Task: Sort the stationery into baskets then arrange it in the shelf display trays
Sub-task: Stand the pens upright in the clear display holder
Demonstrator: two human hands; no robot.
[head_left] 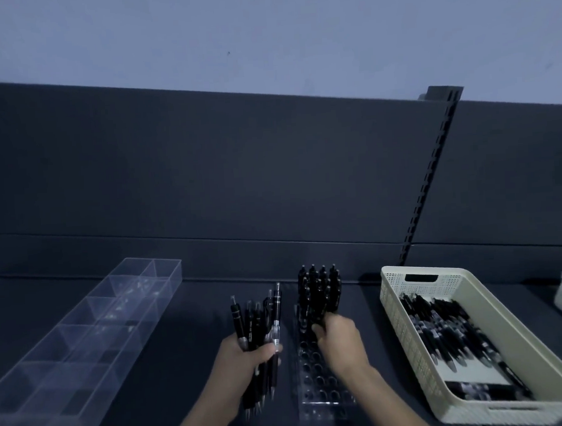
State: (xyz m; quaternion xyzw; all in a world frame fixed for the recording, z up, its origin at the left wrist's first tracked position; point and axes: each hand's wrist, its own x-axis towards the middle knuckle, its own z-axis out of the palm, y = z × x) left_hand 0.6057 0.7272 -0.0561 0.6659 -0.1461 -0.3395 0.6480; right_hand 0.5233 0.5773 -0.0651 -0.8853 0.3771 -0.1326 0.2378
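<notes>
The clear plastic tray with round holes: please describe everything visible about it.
The clear plastic tray with round holes lies flat on the dark shelf, lengthwise away from the person. Upright black pens fill its far holes; the near holes are empty. The right hand grips those pens. The left hand holds a black pen bundle beside it.

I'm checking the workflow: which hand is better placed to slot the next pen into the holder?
Right, probably: the right hand is over the holder, at the standing pens, while the left hand is full, gripping a pen bundle beside it.
</notes>
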